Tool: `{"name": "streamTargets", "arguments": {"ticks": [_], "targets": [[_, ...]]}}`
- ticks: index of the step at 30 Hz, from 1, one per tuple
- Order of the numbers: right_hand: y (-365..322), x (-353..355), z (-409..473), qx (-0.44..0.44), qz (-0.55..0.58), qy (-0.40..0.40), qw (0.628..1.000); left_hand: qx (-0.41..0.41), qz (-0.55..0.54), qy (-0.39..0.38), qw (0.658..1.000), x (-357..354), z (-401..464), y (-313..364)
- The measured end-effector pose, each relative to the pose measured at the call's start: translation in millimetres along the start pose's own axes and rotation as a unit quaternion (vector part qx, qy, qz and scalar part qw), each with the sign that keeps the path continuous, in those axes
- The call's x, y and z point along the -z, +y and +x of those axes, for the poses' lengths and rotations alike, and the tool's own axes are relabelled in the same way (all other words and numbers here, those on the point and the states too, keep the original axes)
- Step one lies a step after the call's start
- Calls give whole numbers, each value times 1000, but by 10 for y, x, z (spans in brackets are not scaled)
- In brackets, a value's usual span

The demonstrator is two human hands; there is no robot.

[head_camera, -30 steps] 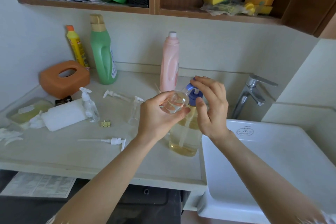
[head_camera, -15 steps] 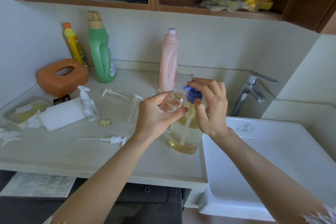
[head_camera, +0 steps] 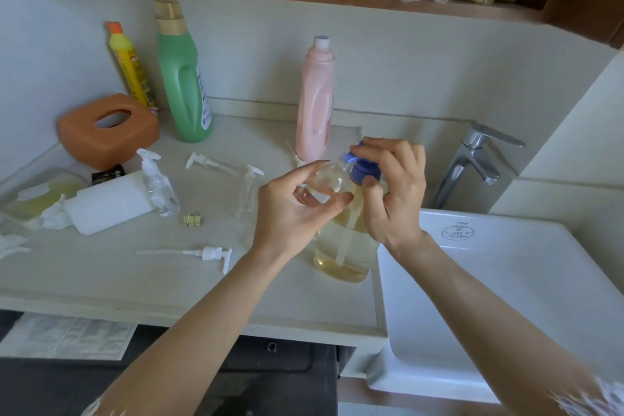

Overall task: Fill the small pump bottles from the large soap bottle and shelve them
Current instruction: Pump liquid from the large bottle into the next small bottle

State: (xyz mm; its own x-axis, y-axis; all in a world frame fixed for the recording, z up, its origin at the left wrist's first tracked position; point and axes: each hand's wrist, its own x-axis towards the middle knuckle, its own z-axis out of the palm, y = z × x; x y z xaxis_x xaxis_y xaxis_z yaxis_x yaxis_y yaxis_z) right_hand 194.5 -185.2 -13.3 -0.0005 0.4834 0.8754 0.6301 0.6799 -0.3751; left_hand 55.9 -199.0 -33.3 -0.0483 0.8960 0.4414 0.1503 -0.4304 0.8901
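The large clear soap bottle [head_camera: 347,246], holding yellow liquid under a blue pump head [head_camera: 364,169], stands at the counter's right end beside the sink. My right hand [head_camera: 393,189] curls over the blue pump head. My left hand [head_camera: 297,209] grips a small clear bottle [head_camera: 329,181], tilted with its mouth at the blue spout. Left on the counter stands a small pump bottle [head_camera: 158,184] with its pump on. A second small bottle [head_camera: 248,192] stands mid-counter. Loose white pumps [head_camera: 206,252] [head_camera: 211,164] lie nearby.
A pink bottle [head_camera: 314,101], green bottle [head_camera: 182,78] and yellow bottle [head_camera: 130,66] stand at the wall. An orange tissue box [head_camera: 108,128], white roll [head_camera: 108,201] and binder clip [head_camera: 192,219] lie left. The white sink [head_camera: 506,297] and tap [head_camera: 472,162] are right. Wooden shelf [head_camera: 405,0] above holds sponges.
The view has tilted slightly, so everything sits a little lower in the frame. Both hands stay on the small bottle and blue pump head with little visible change.
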Motion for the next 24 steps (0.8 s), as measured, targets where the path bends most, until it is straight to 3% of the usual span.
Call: {"name": "streamTargets", "arguments": {"ticks": [13,24], "targets": [[-29,136,187,-4,-2,-41,999,37,-35,-46,998,47,27,110],[33,27,24,-6,4,-17,1000,39,-19,-44,998,41,7,19]]}}
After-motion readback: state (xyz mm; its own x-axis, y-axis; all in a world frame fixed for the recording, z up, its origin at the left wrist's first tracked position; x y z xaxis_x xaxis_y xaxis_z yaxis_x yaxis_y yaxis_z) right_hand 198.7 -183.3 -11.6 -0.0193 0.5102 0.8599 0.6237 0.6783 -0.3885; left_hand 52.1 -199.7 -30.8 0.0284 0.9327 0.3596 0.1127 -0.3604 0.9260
